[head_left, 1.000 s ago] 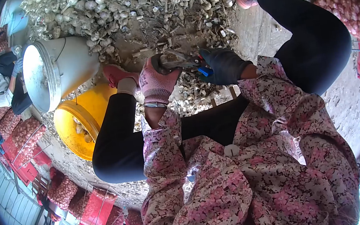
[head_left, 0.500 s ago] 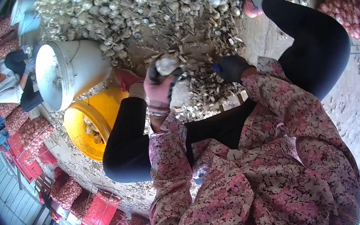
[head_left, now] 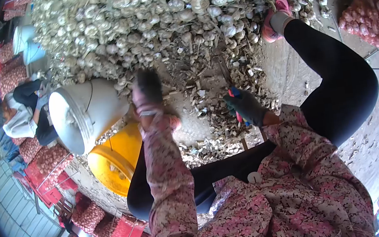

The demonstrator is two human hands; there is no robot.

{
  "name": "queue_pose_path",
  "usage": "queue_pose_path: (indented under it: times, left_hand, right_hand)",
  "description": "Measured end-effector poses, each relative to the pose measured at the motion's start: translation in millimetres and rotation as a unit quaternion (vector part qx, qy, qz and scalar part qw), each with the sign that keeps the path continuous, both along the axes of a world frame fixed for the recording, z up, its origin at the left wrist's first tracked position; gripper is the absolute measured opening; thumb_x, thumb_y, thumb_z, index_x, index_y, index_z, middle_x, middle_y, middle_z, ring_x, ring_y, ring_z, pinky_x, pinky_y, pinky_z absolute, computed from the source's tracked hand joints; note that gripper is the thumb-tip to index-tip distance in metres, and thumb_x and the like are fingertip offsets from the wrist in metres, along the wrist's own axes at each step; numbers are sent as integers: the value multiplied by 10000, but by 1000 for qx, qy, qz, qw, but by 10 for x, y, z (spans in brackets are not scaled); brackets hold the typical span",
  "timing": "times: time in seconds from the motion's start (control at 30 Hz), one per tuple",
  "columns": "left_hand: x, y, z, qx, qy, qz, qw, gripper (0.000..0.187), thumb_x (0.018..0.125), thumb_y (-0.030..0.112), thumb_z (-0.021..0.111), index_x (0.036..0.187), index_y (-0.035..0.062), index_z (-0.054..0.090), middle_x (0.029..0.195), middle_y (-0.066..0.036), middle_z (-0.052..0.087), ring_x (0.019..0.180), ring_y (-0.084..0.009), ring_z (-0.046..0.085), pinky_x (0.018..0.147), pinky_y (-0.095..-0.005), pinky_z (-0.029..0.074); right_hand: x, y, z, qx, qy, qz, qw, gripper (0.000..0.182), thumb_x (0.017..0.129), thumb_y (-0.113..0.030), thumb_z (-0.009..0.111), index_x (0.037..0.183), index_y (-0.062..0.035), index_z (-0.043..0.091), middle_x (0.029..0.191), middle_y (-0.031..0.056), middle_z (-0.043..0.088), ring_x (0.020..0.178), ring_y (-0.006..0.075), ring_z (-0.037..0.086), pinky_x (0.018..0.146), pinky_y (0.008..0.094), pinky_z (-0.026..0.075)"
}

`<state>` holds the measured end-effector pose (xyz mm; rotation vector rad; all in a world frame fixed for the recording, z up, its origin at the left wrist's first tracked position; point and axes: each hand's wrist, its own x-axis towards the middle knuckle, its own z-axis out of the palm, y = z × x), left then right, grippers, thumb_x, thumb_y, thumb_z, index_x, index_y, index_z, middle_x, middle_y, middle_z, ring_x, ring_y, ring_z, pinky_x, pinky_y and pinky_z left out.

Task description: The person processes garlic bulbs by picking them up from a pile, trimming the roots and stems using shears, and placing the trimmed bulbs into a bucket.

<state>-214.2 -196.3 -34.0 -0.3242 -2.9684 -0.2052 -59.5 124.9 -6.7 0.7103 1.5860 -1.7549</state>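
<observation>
The left hand [head_left: 147, 93], in a pink glove with dark fingers, is a blur near the white bucket [head_left: 114, 99]; whether it is open or closed, or holds anything, cannot be told, and any print on the glove is too smeared to read. The right hand [head_left: 248, 107], in a dark glove, is closed around the blue-and-red handles of a cutting tool [head_left: 234, 92], its narrow metal end pointing away from the body over scattered stems and scraps [head_left: 211, 101]. The garlic bulbs [head_left: 177, 18] lie heaped beyond both hands. A yellow bucket [head_left: 127, 147] sits just beside the white one, and another person [head_left: 21, 113] sits at the left near filled net bags [head_left: 52, 159], where no lettering is legible.
</observation>
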Motion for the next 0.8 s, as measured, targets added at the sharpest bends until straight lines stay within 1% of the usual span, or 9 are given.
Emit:
queue_pose_path:
  times: [0.07,0.1,0.17,0.3,0.43,0.5,0.7,0.77,0.8]
  left_hand:
    - [-327,478,-626,45,23,-83,995,211,826,222,674,980,82,637,946,-120,667,774,-281,651,744,-363,538]
    - [-465,862,-666,252,-107,102,956,301,812,292,688,1008,67,643,970,-145,671,824,-297,656,758,-372,536]
    - [-835,1421,-724,572,-325,430,619,488,784,432,717,1065,38,656,1019,-195,678,926,-328,664,785,-390,533]
    - [-1261,1634,-1491,144,-364,418,820,796,641,606,748,1122,-21,647,1127,-219,650,1076,-366,616,862,-422,504]
    - [-948,1477,-1244,287,-334,303,845,580,680,373,823,1100,12,652,1032,-158,691,958,-295,666,814,-382,538]
    - [-570,1485,-674,633,-318,279,649,305,845,168,691,1122,61,617,1014,-116,685,940,-259,673,696,-343,549]
    - [602,1232,-63,770,-183,149,593,451,814,-79,633,1235,58,548,1153,-95,628,1017,-213,632,839,-330,546]
    - [863,1013,-232,632,-151,135,748,540,779,-142,629,1274,44,521,1192,-90,603,1025,-196,618,869,-319,531]
    - [951,1101,5,669,-167,161,707,543,771,-149,633,1268,39,523,1173,-84,604,1016,-190,615,865,-311,528]
  right_hand:
    - [-72,-17,95,-69,-27,-72,995,281,901,-294,644,1004,-49,554,789,19,583,655,120,571,572,285,499]
    - [-98,-17,112,-66,-30,-75,995,281,901,-294,644,1004,-49,554,789,19,583,655,120,571,572,285,499]
    - [-161,-16,145,-87,-66,-123,986,204,905,-252,643,935,-72,552,760,-6,569,636,103,563,577,273,503]
    - [-249,40,116,-60,-22,-63,996,236,903,-291,641,940,-76,550,773,-7,566,654,109,569,575,276,496]
    - [-377,134,279,102,51,36,993,360,859,-354,669,1013,-48,558,775,56,610,667,132,589,608,303,508]
    - [-392,158,292,146,87,60,984,392,846,-342,671,1065,-40,549,810,119,646,692,217,636,638,346,522]
    - [-400,183,474,359,312,156,866,425,813,-302,681,1122,-43,544,933,178,640,854,355,635,752,421,517]
    - [-335,162,544,361,328,186,853,482,788,-300,696,1156,-37,532,950,160,631,871,344,622,785,437,489]
    - [-303,146,595,378,340,231,829,514,778,-302,704,1173,-30,520,946,156,633,864,338,619,787,439,478]
